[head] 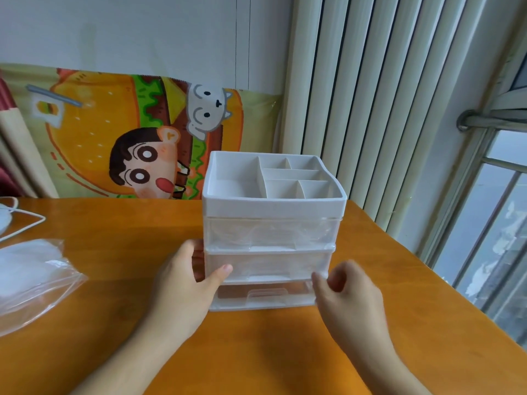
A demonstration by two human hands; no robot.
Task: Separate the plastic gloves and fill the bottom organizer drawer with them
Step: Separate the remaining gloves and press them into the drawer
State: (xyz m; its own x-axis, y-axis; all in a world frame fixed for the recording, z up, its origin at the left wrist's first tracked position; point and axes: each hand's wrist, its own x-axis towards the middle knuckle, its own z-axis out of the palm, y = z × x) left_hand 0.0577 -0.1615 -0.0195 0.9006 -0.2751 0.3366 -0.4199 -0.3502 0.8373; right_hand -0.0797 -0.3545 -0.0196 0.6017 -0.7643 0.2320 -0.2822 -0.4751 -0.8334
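I am looking down at a glossy orange-brown wooden table (114,352) set against a pale wall, where a cartoon burger-print cloth (122,132) hangs; white vertical blinds (356,95) and a window lie beyond my right fingers. One white and clear plastic desk organizer (273,229) stands ahead of both hands, with an open compartmented tray on top and three clear drawers below it. My left hand (185,286) holds the organizer's left side, fingers curled round the corner and the thumb pressed flat on the middle drawer front. My right hand (348,292) is loosely curled at the right front corner; it is blurred, and I cannot tell whether the fingertips touch the plastic. The clear bottom organizer drawer (262,295) sits between my two thumbs, slid out a little. One crinkled clear bag of plastic gloves (31,275) lies well to the left of my left fingers, with a white cord (25,220) behind it.
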